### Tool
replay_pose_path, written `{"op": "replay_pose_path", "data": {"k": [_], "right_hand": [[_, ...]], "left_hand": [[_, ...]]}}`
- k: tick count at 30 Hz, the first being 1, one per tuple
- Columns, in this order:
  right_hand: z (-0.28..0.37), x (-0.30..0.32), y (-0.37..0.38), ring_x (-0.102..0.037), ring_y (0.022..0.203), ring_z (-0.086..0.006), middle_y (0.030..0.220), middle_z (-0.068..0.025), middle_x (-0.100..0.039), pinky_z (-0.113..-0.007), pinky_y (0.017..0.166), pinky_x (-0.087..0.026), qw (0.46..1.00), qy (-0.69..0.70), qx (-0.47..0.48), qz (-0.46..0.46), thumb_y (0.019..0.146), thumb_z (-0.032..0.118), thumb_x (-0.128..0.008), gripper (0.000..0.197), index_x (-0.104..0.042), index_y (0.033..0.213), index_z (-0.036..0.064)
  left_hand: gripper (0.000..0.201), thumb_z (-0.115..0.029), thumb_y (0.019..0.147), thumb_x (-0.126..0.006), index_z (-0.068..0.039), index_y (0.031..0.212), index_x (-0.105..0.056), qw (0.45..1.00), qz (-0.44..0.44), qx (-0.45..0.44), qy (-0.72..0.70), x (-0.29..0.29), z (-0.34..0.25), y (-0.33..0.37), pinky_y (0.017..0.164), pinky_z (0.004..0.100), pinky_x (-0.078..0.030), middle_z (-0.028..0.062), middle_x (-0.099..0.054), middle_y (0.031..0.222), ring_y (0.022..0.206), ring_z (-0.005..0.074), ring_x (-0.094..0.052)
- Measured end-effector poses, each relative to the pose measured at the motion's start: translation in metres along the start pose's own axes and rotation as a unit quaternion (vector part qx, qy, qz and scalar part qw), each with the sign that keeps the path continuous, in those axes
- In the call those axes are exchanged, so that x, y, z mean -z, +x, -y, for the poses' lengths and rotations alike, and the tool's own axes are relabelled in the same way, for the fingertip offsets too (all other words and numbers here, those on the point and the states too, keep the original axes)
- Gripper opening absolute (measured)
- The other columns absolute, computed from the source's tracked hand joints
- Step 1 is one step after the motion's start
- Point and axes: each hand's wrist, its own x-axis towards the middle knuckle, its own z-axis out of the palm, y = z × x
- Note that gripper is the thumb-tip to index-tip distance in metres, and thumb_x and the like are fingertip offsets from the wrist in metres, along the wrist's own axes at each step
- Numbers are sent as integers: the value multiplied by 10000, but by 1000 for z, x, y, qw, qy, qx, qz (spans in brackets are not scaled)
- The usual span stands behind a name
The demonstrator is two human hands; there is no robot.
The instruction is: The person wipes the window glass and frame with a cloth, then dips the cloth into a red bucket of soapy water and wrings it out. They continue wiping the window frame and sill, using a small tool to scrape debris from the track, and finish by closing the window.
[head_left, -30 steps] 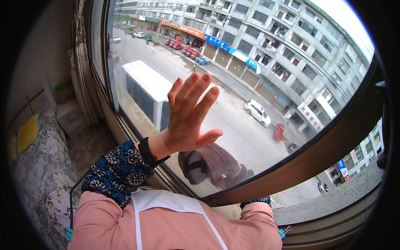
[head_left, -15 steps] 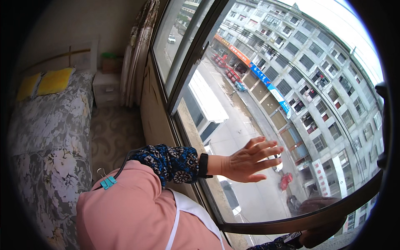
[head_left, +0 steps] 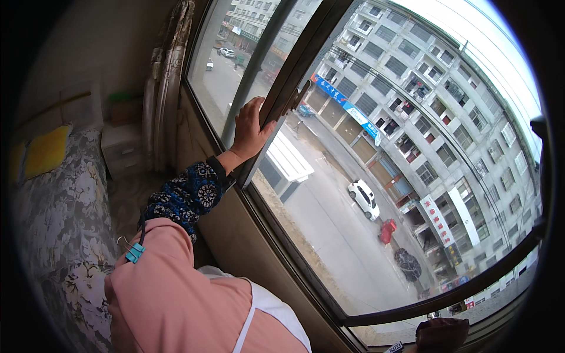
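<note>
My left hand (head_left: 250, 134) is closed around the upright edge of the sliding window frame (head_left: 273, 112). Its fingers lie over the left side and the thumb presses the side nearer the opening. A metal window latch (head_left: 300, 97) sits on the frame just right of the hand. At the bottom right, a dark maroon shape (head_left: 441, 334) lies below the lower rail (head_left: 424, 307), beyond a wristband with a printed tag (head_left: 394, 347). My right hand is there in deep shadow; its fingers cannot be made out.
To the left stands a bed with floral bedding (head_left: 65, 206) and a yellow pillow (head_left: 46, 154). A nightstand (head_left: 122, 150) and a gathered curtain (head_left: 168, 88) are by the wall. Outside, far below, lies a street with a white car (head_left: 364, 199) and a grey building (head_left: 441, 112).
My left hand has moved from in front of the glass, fingers spread, up and left onto the window frame, and closed on it. The view has shifted somewhat.
</note>
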Motion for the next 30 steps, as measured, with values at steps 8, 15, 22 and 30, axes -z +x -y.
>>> {"op": "replay_pose_path", "data": {"k": [8, 15, 22, 30], "right_hand": [[75, -11, -32, -615, 1057, -335, 1102, -147, -660, -442, 925, -510, 996, 42, 63, 47, 741, 82, -717, 499, -639, 1233, 53], [159, -40, -66, -611, 1061, -341, 1102, -148, -657, -446, 930, -505, 960, 148, 157, 180, 714, 65, -741, 530, -641, 1235, 56], [256, -95, -114, -600, 1081, -343, 1134, -132, -643, -450, 937, -498, 816, 200, 272, 469, 650, 55, -766, 610, -636, 1245, 78], [231, -104, -115, -570, 1188, -357, 1336, -174, -590, -428, 1009, -468, 851, 242, 127, 449, 704, 82, -826, 654, -586, 1311, 33]], "left_hand": [[697, -198, 861, -747, -15, 1437, -398, 998, -53, -39, 11, -6, -14, 5, 1057, 465, -391, 201, -528, 1352, 1264, 382, -496], [362, -170, 997, -636, -36, 1321, -549, 732, 443, 124, -502, 35, -110, -102, 801, 295, -547, 38, -686, 981, 947, 125, -666], [446, -341, 961, -617, -90, 1322, -543, 663, 407, 24, -627, 32, -177, -163, 899, 317, -477, 65, -599, 1220, 1129, 175, -568], [284, -153, 901, -676, -83, 1163, -593, 620, 511, -52, -593, 65, -123, -135, 830, 338, -460, 60, -610, 1148, 1013, 204, -582]]}}
